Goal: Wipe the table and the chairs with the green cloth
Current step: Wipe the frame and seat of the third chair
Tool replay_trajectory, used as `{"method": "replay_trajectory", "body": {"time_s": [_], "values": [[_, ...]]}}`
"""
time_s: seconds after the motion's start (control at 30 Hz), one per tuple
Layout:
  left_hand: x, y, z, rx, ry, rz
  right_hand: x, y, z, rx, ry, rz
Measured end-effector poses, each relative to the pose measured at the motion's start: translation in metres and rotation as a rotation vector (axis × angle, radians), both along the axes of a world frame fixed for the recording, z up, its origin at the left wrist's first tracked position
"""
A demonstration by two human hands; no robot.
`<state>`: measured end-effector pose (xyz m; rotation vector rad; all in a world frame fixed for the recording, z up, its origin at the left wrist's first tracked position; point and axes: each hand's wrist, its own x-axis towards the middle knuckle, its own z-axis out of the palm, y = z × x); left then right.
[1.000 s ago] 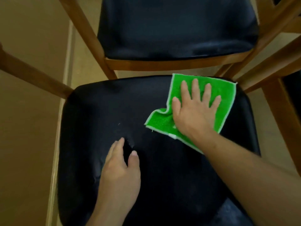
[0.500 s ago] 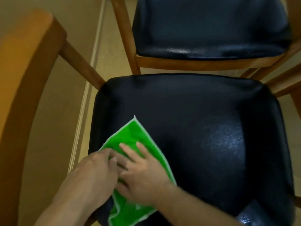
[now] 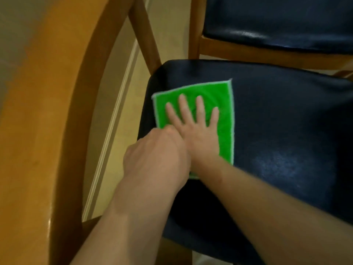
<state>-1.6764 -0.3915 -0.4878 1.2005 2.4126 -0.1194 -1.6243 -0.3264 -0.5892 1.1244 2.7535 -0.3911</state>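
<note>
1. The left hand [image 3: 158, 150] is laid against the green cloth's near-left edge; whether its hidden fingers grip anything cannot be told.
2. The green cloth [image 3: 223, 104] is pressed flat on the black chair seat [image 3: 286, 131], toward the seat's left side, under the right hand [image 3: 198, 131], fingers straight and spread.
3. Beyond the seat, a second chair [image 3: 277, 22] is seen.

Right hand [image 3: 196, 129] flat, palm down, four fingers [image 3: 183, 106] spread straight; forearm runs in from lower right. Left hand [image 3: 158, 152] knuckles up, fingers curled under and hidden, pressed against right hand's thumb side. Left forearm enters from bottom centre.
</note>
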Motion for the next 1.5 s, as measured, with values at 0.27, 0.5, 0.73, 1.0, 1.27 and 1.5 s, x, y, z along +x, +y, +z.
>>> {"method": "replay_trajectory", "body": {"time_s": [0.27, 0.5, 0.73, 1.0, 1.27, 1.5], "values": [[0.003, 0.016, 0.005, -0.298, -0.099, 0.113, 0.042, -0.085, 0.031, -0.162, 0.07, 0.306], [0.007, 0.003, 0.008, -0.24, -0.112, 0.017, 0.105, -0.036, 0.008, -0.079, 0.056, 0.17], [0.012, 0.006, 0.014, -0.287, -0.102, -0.009, 0.205, 0.092, -0.002, 0.064, -0.108, -0.45], [0.032, 0.011, 0.007, -0.254, -0.112, -0.136, 0.135, -0.049, 0.003, -0.079, -0.113, -0.532], [0.055, 0.002, 0.002, -0.143, -0.105, -0.335, 0.157, -0.052, 0.015, -0.277, -0.202, -0.071], [0.075, -0.001, -0.009, -0.137, -0.172, -0.458, 0.241, 0.067, 0.034, -0.359, -0.353, -0.448]]}}
